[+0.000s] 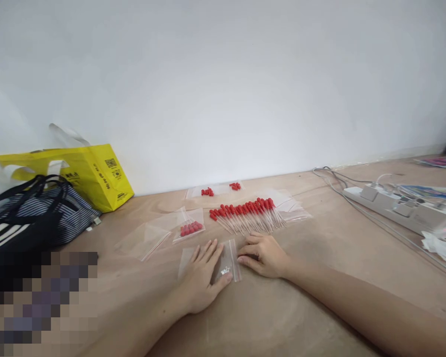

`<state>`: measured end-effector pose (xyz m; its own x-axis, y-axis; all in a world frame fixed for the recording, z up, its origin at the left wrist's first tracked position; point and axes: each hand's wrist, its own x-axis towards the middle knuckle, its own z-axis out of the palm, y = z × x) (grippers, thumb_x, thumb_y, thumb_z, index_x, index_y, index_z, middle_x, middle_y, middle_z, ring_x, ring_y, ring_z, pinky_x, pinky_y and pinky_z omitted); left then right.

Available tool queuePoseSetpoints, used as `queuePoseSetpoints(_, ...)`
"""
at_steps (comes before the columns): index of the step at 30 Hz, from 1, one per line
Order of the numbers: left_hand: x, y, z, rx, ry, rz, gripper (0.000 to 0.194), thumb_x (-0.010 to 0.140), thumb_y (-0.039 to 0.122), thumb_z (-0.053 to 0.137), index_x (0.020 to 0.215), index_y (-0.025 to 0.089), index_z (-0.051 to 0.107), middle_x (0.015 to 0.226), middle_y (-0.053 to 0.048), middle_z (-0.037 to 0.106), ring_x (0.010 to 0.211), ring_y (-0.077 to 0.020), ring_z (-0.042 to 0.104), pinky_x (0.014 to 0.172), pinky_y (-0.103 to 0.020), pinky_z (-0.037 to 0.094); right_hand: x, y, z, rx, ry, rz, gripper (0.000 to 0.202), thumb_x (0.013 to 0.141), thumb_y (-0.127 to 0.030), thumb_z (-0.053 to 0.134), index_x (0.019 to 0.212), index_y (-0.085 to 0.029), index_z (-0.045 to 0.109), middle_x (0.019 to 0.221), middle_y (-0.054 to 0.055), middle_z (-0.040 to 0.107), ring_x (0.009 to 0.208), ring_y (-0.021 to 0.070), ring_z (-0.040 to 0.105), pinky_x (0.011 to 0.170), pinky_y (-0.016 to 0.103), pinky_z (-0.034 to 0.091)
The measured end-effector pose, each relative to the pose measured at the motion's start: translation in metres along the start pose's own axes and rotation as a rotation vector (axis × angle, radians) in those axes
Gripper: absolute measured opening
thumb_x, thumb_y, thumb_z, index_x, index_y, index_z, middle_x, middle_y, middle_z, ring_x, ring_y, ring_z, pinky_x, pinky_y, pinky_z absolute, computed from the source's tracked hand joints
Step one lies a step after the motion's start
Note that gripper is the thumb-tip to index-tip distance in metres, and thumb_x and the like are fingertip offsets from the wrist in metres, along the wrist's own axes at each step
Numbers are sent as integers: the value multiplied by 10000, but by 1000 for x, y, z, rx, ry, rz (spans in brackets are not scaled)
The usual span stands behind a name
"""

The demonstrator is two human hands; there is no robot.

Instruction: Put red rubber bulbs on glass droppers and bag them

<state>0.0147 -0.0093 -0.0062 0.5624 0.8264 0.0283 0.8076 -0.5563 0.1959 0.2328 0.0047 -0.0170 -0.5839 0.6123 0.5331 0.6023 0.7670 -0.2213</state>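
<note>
A small clear zip-lock bag (228, 253) lies flat on the wooden table, with a few tiny white pieces (225, 271) showing through it. My left hand (204, 275) rests open on the bag, fingers spread and palm down. At the bag's right, zip-side edge, my right hand (263, 255) has its fingers curled, thumb and fingertips meeting in a pinch on that edge. Just beyond it is a row of red-headed sticks (249, 213), their thin pale stems pointing toward me. Another clear bag (198, 218), holding several red heads (191, 228), lies beyond my left hand.
Empty-looking clear bags lie left (144, 238) and right (292, 206) of the sticks. Near the wall, a bag (221, 189) has red pieces on it. A yellow bag (96, 173) and striped bag (78, 213) stand left. A power strip (394, 206) with cables lies right.
</note>
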Motion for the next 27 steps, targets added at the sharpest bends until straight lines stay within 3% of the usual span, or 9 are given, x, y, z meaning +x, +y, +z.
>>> queuePoseSetpoints(5, 4, 6, 10, 15, 56, -65, 663, 809, 572, 309, 1335, 171, 256, 1400, -120, 198, 1283, -290, 149, 1019, -510, 167, 0, -2, 1, 33, 16, 2, 193, 793, -351, 511, 845, -219, 642, 726, 17, 599, 703, 132, 503, 617, 246, 370)
queuePoseSetpoints(12, 4, 7, 8, 35, 53, -87, 680, 800, 582, 306, 1329, 155, 273, 1395, -129, 195, 1280, -285, 161, 1021, -504, 170, 0, -9, 2, 105, 56, 57, 243, 726, -427, 567, 780, -203, 644, 693, 20, 600, 660, 136, 498, 591, 250, 367)
queuePoseSetpoints(16, 3, 5, 11, 35, 83, -51, 651, 809, 558, 320, 1336, 184, 252, 1394, -116, 213, 1280, -276, 168, 1016, -504, 182, 1, -12, 0, 93, -10, 86, 197, 731, -388, 566, 771, -211, 642, 666, 8, 585, 661, 131, 494, 592, 244, 362)
queuePoseSetpoints(21, 3, -1, 16, 28, 93, -43, 639, 813, 547, 334, 1339, 196, 242, 1399, -118, 204, 1281, -283, 167, 1012, -508, 178, 2, -11, -4, 94, -104, 35, 378, 687, -512, 568, 914, -217, 636, 769, 23, 581, 722, 146, 502, 626, 258, 376)
queuePoseSetpoints(24, 5, -3, 10, -4, 72, -42, 571, 844, 501, 307, 1333, 211, 252, 1387, -113, 259, 1272, -282, 207, 1005, -507, 198, 3, -6, -5, 96, -145, -30, 420, 672, -521, 574, 956, -214, 622, 844, 29, 572, 768, 150, 505, 655, 261, 381)
queuePoseSetpoints(27, 11, -2, -3, -39, 71, 35, 445, 888, 356, 266, 1324, 267, 256, 1347, -80, 346, 1228, -237, 314, 975, -446, 299, 3, -1, -5, 57, -170, -80, 395, 692, -511, 554, 947, -216, 620, 841, 29, 561, 762, 148, 496, 646, 258, 374)
